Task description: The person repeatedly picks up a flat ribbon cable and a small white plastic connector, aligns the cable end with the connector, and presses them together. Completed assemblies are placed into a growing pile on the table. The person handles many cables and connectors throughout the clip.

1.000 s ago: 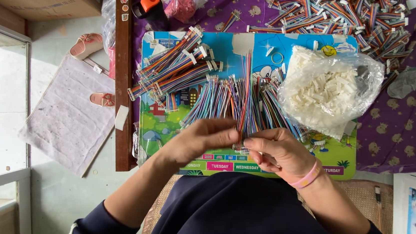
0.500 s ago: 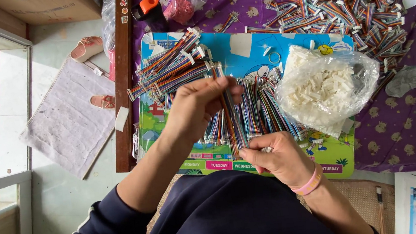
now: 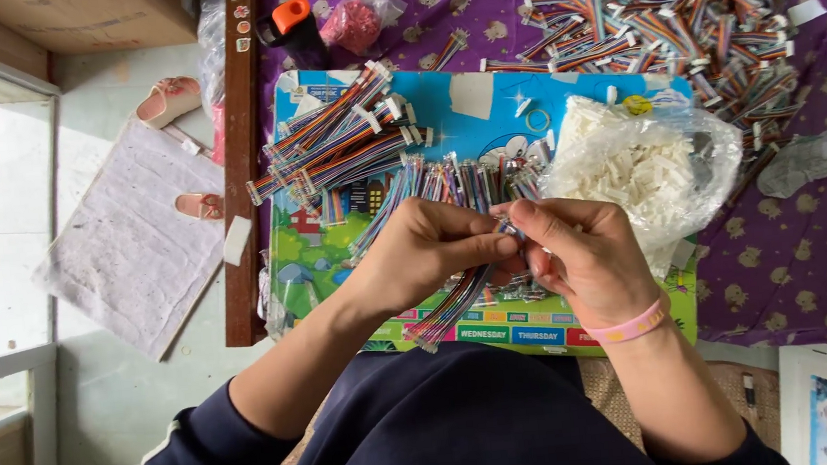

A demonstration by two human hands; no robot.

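Observation:
My left hand (image 3: 430, 251) and my right hand (image 3: 585, 257) meet over a colourful picture board (image 3: 483, 117). Together they pinch the top end of one multicoloured ribbon cable (image 3: 455, 304), which hangs down and to the left towards my lap. The fingertips touch at about the middle of the view. Behind the hands lies a row of loose ribbon cables (image 3: 459, 181). A clear plastic bag of small white connectors (image 3: 642, 168) sits just right of my right hand, which wears a pink wristband.
A stack of cables with white plugs (image 3: 341, 139) lies at the board's upper left, and a big heap of them (image 3: 675, 25) on the purple flowered cloth (image 3: 814, 247). A wooden edge (image 3: 238, 158) borders the left; sandals and a grey mat (image 3: 126, 253) are on the floor.
My left hand reached up over the cable row, then came back down with a cable. Both hands now hold its end together, closer to my body.

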